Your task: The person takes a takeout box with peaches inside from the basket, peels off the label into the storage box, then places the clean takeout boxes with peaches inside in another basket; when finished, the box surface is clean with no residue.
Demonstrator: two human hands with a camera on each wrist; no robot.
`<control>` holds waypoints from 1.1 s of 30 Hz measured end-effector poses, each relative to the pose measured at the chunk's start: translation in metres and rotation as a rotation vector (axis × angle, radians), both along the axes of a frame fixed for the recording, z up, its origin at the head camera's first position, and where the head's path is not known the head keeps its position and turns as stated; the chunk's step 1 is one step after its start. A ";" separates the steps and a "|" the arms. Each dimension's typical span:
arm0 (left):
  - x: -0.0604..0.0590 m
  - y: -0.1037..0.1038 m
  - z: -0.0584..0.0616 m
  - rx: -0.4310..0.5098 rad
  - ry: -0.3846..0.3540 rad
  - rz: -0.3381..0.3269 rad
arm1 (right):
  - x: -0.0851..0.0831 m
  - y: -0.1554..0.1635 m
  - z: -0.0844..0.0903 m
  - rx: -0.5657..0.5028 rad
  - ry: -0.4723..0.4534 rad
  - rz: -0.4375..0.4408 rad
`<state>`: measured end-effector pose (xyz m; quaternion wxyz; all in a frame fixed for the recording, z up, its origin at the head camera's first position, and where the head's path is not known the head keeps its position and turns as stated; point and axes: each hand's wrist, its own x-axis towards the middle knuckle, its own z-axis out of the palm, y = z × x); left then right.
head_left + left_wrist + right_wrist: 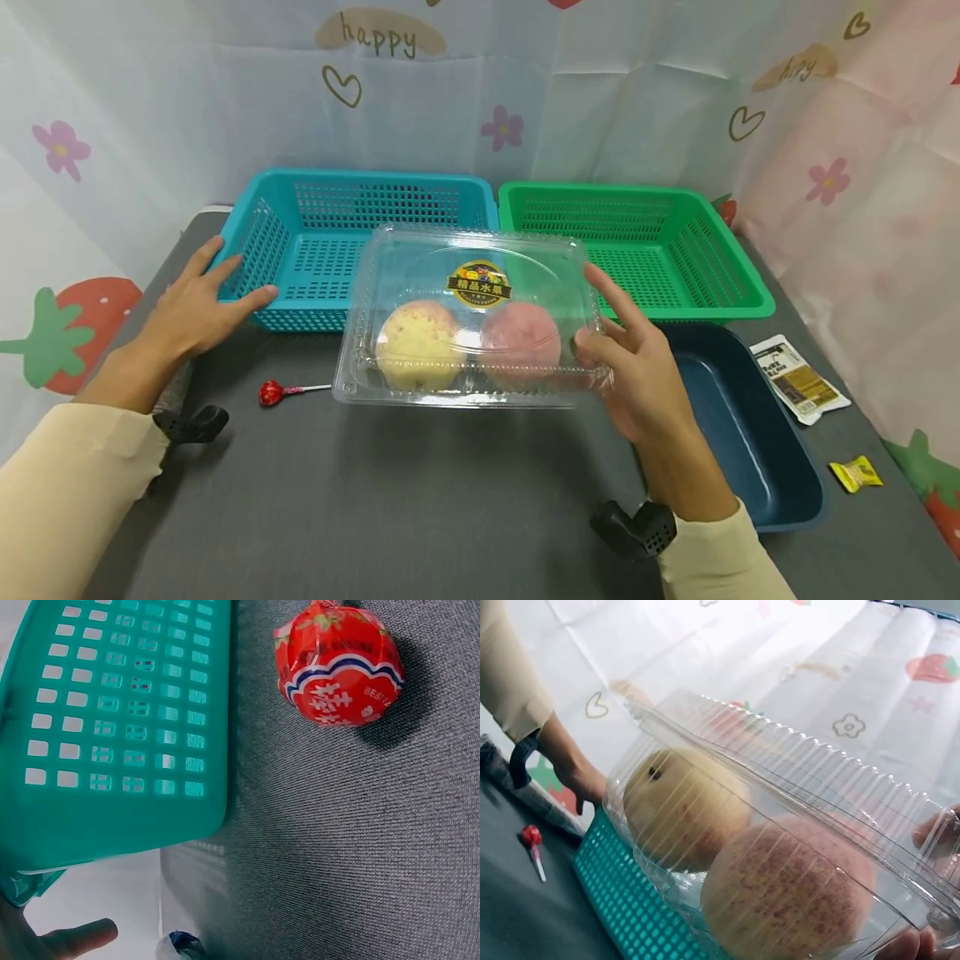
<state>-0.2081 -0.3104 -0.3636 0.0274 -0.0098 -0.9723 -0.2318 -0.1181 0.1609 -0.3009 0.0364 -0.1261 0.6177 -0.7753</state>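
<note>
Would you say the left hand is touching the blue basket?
Touching: the head view shows the left hand with its fingers lying on the blue basket at its front-left corner.

— What sits behind my clamshell box [471,321]?
— Two baskets side by side: one [352,242] left, another [637,246] right.
— The lollipop [272,392]?
— Left of the box, before the left basket.

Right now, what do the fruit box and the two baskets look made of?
Box: thin clear plastic, glossy, ribbed; the fruit shows through. Right hand grips its end. Blue basket and green basket: stiff moulded plastic, likely, with grid holes and a slight sheen.
</note>
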 end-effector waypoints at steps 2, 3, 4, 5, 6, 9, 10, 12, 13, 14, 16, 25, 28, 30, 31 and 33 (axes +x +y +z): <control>0.000 0.001 0.001 -0.002 0.000 0.004 | 0.005 0.002 -0.003 0.000 0.000 -0.002; -0.001 0.001 0.001 -0.003 -0.002 0.005 | 0.007 0.003 -0.005 -0.002 -0.004 -0.001; 0.000 0.001 0.001 -0.006 -0.003 0.005 | 0.009 0.003 -0.007 0.002 -0.005 -0.003; 0.000 0.000 0.001 -0.007 -0.005 0.004 | 0.011 0.004 -0.009 0.008 -0.005 -0.005; 0.000 0.000 0.001 -0.005 -0.007 0.001 | 0.012 0.004 -0.012 0.008 -0.004 -0.006; 0.001 -0.002 0.001 0.001 -0.016 -0.015 | 0.017 0.006 -0.017 0.018 0.002 -0.011; 0.001 -0.002 0.002 0.003 -0.018 -0.019 | 0.018 0.007 -0.019 0.024 0.003 -0.014; 0.001 -0.003 0.002 0.010 -0.022 -0.027 | 0.021 0.009 -0.023 0.024 0.007 -0.011; 0.001 -0.003 0.002 0.009 -0.024 -0.028 | 0.023 0.010 -0.025 0.023 0.009 -0.006; 0.001 -0.003 0.002 0.010 -0.025 -0.027 | 0.024 0.011 -0.028 0.024 0.010 -0.002; 0.001 -0.002 0.003 0.018 -0.024 -0.028 | 0.026 0.013 -0.033 0.010 0.005 0.011; -0.001 -0.002 0.008 0.040 -0.021 -0.033 | 0.034 0.019 -0.056 0.022 -0.002 0.021; -0.002 -0.002 0.008 0.031 -0.027 -0.035 | 0.035 0.020 -0.062 0.043 0.000 0.025; -0.001 -0.002 0.008 0.026 -0.032 -0.035 | 0.035 0.020 -0.065 0.062 -0.005 0.023; -0.001 -0.002 0.008 0.024 -0.035 -0.035 | 0.036 0.021 -0.067 0.072 -0.008 0.022; 0.000 -0.002 0.007 0.025 -0.038 -0.034 | 0.036 0.022 -0.070 0.080 -0.027 0.018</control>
